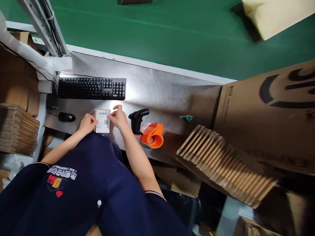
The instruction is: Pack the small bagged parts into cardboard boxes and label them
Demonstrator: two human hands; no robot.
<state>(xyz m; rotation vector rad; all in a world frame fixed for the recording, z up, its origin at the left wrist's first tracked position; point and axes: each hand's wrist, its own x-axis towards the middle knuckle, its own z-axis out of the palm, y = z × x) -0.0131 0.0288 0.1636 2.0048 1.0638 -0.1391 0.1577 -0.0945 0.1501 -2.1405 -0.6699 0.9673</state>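
Note:
A small cardboard box (pixel 102 115) with a white barcode label (pixel 103 123) on top lies on the metal table (pixel 158 90) near its front edge. My left hand (pixel 86 124) grips the box's left side, fingers curled. My right hand (pixel 118 117) pinches the label's right edge, fingers closed on it. Both forearms reach up from my dark blue shirt.
A black keyboard (pixel 92 88) and mouse (pixel 67 117) lie behind and left of the box. A black barcode scanner (pixel 137 119) and an orange tape dispenser (pixel 153 135) stand to the right. Flat cardboard stacks (pixel 222 164) and a large carton (pixel 272 116) fill the right; a green conveyor (pixel 169 27) carries boxes.

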